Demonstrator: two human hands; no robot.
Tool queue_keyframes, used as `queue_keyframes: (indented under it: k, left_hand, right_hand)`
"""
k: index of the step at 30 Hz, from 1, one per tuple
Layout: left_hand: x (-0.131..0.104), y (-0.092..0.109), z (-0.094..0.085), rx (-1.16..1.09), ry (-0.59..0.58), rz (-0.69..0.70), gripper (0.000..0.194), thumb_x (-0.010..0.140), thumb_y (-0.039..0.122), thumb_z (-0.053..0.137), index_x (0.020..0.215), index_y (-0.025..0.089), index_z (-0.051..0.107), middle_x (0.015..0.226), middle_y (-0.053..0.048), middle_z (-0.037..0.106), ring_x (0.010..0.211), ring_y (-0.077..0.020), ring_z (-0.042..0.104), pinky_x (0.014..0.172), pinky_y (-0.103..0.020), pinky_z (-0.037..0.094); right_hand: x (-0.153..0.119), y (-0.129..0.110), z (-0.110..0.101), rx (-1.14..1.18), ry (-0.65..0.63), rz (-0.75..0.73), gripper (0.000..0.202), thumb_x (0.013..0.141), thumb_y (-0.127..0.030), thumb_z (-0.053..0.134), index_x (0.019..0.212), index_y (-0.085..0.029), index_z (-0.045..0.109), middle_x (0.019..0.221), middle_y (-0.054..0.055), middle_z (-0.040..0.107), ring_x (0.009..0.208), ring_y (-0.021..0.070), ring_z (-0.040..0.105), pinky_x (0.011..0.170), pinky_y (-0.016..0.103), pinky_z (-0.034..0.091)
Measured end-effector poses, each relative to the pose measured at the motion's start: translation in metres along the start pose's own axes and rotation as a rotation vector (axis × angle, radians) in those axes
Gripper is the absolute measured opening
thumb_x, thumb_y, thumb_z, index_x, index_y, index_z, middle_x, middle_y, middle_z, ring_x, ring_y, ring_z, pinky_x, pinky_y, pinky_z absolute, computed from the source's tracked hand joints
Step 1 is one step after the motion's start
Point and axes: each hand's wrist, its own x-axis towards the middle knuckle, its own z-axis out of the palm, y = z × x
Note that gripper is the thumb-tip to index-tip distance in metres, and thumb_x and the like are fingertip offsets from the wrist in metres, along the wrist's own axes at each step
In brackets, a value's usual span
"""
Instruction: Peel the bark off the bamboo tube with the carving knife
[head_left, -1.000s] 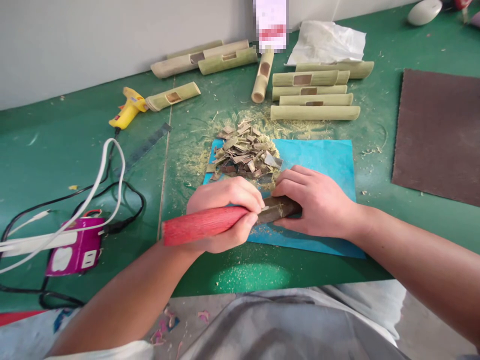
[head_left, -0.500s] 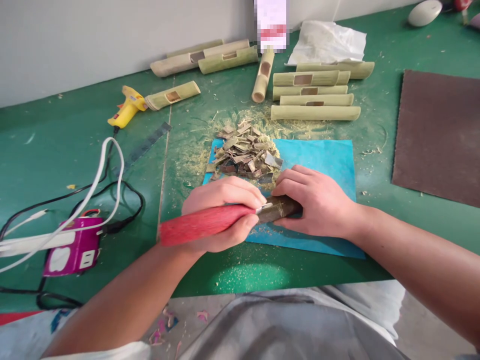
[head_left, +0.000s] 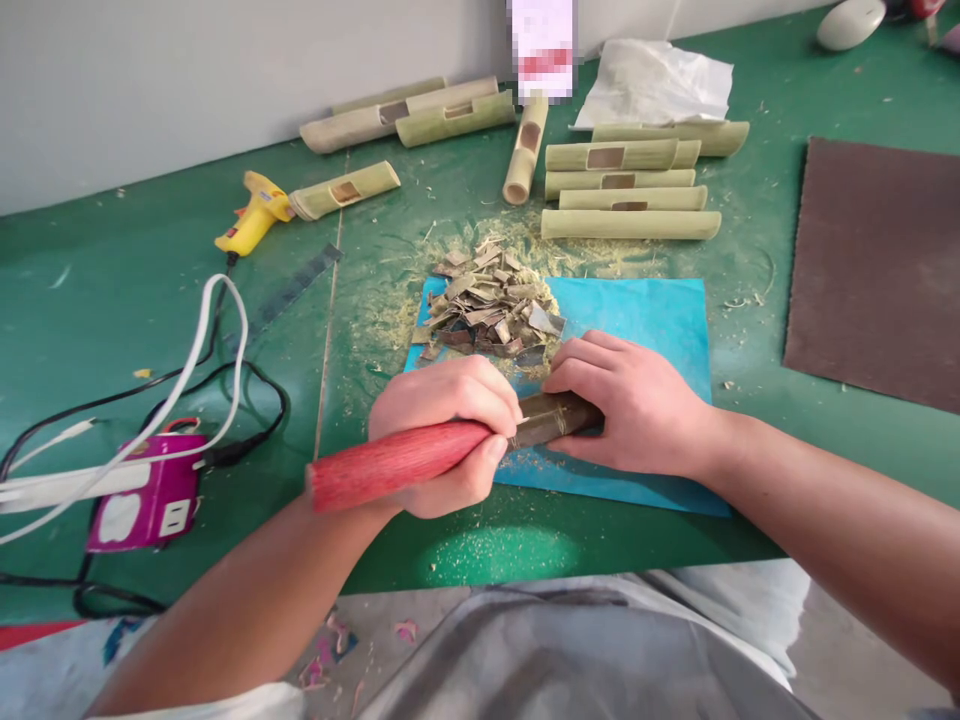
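My left hand [head_left: 450, 420] is closed round a tool with a thick red handle [head_left: 397, 462]; its fingers hide most of the blade, and its tip is by the dark bamboo piece [head_left: 551, 418]. With fingers bent over the other end of that bamboo, my right hand [head_left: 630, 400] presses it on the blue sheet [head_left: 637, 310]. Pale scratch marks show on the bamboo between my hands. Just beyond them lies a heap of bamboo chips [head_left: 491, 305] with yellowish dust around it.
Cut bamboo tubes [head_left: 630, 225] lie at the back, near a white bag [head_left: 652, 85]. At left are a yellow glue gun [head_left: 255, 215], cables and a purple power block [head_left: 150, 490]. A brown board [head_left: 877, 270] lies at right.
My left hand and the red-handled tool have shifted slightly left, and the handle's rear end has dropped a little. The metal blade shows less. My right hand has stayed in place.
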Motion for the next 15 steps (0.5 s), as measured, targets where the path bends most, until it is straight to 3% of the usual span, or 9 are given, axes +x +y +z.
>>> queue_keyframes:
  k: [7, 15]
  left_hand:
    - [-0.0058, -0.0022, -0.0009, -0.016, 0.080, 0.050, 0.009, 0.076, 0.009, 0.059, 0.076, 0.017, 0.063, 0.070, -0.002, 0.068, 0.061, -0.0123, 0.064, 0.056, -0.027, 0.054]
    - [-0.0056, -0.0040, -0.0002, 0.013, 0.098, -0.021, 0.009, 0.083, 0.015, 0.059, 0.077, 0.019, 0.064, 0.074, -0.003, 0.071, 0.067, -0.0133, 0.068, 0.060, -0.028, 0.056]
  right_hand:
    - [0.0003, 0.0002, -0.0002, 0.003, -0.018, 0.010, 0.026, 0.078, -0.034, 0.074, 0.094, -0.016, 0.064, 0.097, 0.010, 0.068, 0.085, 0.0236, 0.056, 0.069, 0.036, 0.045]
    - [0.0012, 0.0000, -0.0016, 0.001, -0.034, 0.021, 0.026, 0.079, -0.037, 0.073, 0.093, -0.016, 0.064, 0.099, 0.011, 0.068, 0.085, 0.0239, 0.056, 0.070, 0.036, 0.046]
